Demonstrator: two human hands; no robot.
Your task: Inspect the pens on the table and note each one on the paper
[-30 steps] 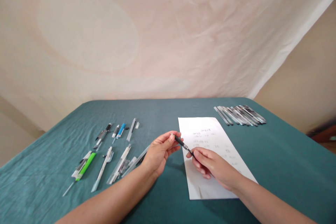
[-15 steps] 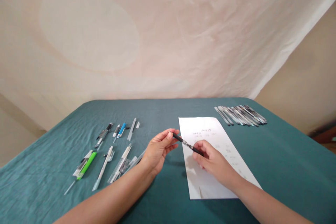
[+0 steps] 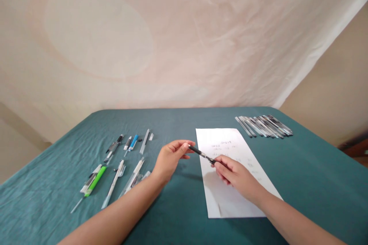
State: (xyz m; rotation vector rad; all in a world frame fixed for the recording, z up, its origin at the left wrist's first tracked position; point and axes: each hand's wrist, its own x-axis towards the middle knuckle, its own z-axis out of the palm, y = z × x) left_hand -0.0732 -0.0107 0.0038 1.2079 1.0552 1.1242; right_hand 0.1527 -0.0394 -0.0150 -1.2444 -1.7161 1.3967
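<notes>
Between my two hands, above the left edge of a sheet of paper (image 3: 238, 203), a black pen (image 3: 198, 151) with a clear middle part slants down to the right. My left hand (image 3: 172, 157) pinches its upper left end between thumb and fingers. Closed around its lower right end is my right hand (image 3: 232, 172), over the paper; that end is partly hidden by the fingers. Faint handwriting covers the paper's upper part.
On the left lie pen parts: a green barrel (image 3: 95, 182), a blue barrel (image 3: 133, 142), a white pen (image 3: 116, 182) and several clear pieces, some behind my left forearm. A row of pens (image 3: 264, 126) lies at the back right of the green-covered table (image 3: 178, 122).
My right hand has shifted its grip on the pen, its fingers now covering more of the lower end. My left hand has turned slightly and moved a little left.
</notes>
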